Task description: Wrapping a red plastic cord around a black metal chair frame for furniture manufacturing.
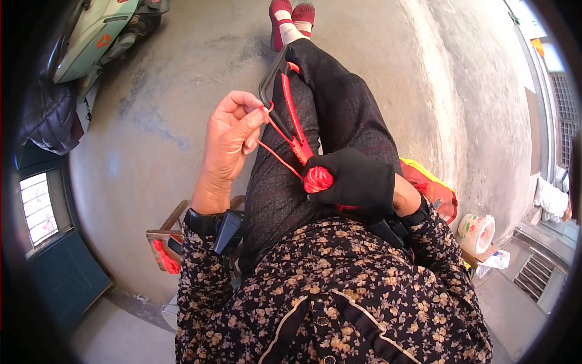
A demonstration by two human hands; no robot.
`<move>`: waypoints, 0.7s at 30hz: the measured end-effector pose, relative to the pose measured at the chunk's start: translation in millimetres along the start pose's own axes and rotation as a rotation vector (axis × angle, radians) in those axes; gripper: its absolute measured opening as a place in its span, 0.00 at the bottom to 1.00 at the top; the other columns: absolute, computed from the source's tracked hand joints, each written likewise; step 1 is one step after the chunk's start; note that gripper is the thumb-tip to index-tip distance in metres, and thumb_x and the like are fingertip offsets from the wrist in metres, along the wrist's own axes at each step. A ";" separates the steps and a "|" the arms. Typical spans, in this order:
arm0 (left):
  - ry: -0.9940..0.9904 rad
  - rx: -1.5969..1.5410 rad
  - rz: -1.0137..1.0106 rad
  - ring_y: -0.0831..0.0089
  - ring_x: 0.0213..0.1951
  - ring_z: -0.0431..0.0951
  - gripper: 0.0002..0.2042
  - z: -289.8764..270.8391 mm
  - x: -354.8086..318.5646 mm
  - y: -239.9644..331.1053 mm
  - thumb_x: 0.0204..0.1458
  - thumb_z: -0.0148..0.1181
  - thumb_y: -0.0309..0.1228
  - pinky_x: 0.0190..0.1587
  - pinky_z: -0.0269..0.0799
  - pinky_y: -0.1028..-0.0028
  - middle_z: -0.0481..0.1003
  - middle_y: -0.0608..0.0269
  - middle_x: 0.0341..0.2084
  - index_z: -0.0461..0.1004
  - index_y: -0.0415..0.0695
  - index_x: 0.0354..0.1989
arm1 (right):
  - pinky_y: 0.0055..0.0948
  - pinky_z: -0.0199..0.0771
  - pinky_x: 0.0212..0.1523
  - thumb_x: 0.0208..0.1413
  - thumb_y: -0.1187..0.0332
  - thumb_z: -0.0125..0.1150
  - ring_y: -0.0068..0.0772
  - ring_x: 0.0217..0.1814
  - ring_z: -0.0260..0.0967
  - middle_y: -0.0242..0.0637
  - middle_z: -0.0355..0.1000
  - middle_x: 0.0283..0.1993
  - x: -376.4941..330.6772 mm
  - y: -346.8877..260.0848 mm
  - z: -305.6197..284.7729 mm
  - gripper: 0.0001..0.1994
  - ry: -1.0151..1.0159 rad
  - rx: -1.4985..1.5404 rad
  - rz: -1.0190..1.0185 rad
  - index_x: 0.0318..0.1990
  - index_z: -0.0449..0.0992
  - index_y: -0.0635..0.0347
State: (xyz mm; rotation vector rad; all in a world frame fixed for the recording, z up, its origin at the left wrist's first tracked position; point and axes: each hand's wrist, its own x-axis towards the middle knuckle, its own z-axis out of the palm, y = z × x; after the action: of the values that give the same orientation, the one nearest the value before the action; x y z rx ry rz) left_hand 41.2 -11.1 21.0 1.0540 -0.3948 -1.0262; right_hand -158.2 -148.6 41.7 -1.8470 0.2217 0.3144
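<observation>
My bare left hand [229,142] is closed, pinching a thin red cord [277,156] between thumb and fingers beside a black frame with rounded corners [265,82]. From the frame a red woven strip [292,106] runs down over my legs to my right hand [357,179]. That hand wears a black glove and is wrapped around the strip's lower end. A wound bundle of red cord [319,180] sticks out of its fist. One strand stretches from the bundle to my left fingers. The glove hides part of the strip.
A wooden stool [156,235] at my left bears another red cord bundle [165,258]. To the right are a red bag with yellow trim [439,197] and a white tub [476,233]. A scooter [100,39] stands at the far left on the concrete floor [182,79].
</observation>
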 end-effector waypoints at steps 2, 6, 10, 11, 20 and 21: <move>0.013 0.054 -0.055 0.88 0.13 0.62 0.07 -0.4 -9.9 -0.6 0.55 0.58 0.25 0.13 0.53 0.88 0.74 0.63 0.25 0.69 0.42 0.41 | 0.36 0.72 0.40 0.47 0.57 0.66 0.46 0.39 0.75 0.48 0.75 0.36 0.0 -0.7 0.2 0.19 -0.097 -0.114 0.058 0.42 0.75 0.59; 0.071 0.079 -0.258 0.88 0.12 0.60 0.04 -11.2 -53.5 -18.0 0.57 0.55 0.26 0.12 0.51 0.87 0.72 0.65 0.20 0.69 0.43 0.39 | 0.30 0.72 0.43 0.47 0.65 0.68 0.33 0.39 0.75 0.42 0.76 0.35 -10.5 7.1 -1.6 0.15 -0.024 -0.080 0.089 0.41 0.75 0.60; 0.087 0.063 -0.367 0.88 0.11 0.59 0.03 -15.7 -83.8 -29.2 0.58 0.54 0.27 0.12 0.50 0.87 0.72 0.64 0.18 0.69 0.43 0.38 | 0.30 0.73 0.45 0.46 0.63 0.69 0.31 0.42 0.74 0.44 0.77 0.39 -4.7 16.1 1.3 0.23 0.311 0.212 0.117 0.47 0.73 0.67; 0.092 0.061 -0.367 0.88 0.11 0.59 0.03 -16.8 -88.6 -28.0 0.58 0.54 0.27 0.12 0.50 0.87 0.72 0.64 0.18 0.69 0.43 0.38 | 0.28 0.72 0.46 0.46 0.65 0.70 0.27 0.43 0.73 0.42 0.77 0.40 2.0 13.7 1.2 0.22 0.384 0.339 0.094 0.47 0.73 0.68; 0.111 0.021 -0.416 0.87 0.11 0.58 0.02 -32.5 -106.2 -28.2 0.59 0.52 0.26 0.12 0.50 0.87 0.71 0.64 0.17 0.68 0.42 0.37 | 0.25 0.72 0.50 0.47 0.70 0.68 0.23 0.45 0.73 0.36 0.77 0.42 48.0 19.2 5.2 0.18 0.382 0.299 -0.171 0.47 0.75 0.62; 0.116 0.009 -0.430 0.88 0.11 0.58 0.03 -34.5 -109.3 -28.3 0.59 0.52 0.26 0.12 0.50 0.87 0.70 0.65 0.17 0.68 0.42 0.37 | 0.25 0.72 0.50 0.47 0.70 0.68 0.23 0.45 0.73 0.36 0.77 0.42 48.8 17.6 4.1 0.18 0.378 0.298 -0.169 0.47 0.75 0.62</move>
State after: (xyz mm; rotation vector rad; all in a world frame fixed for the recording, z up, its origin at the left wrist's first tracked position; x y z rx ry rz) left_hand -3.7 96.1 0.4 1.2302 -0.0765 -1.3354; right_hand -117.9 -149.5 8.7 -1.6032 0.3486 -0.1813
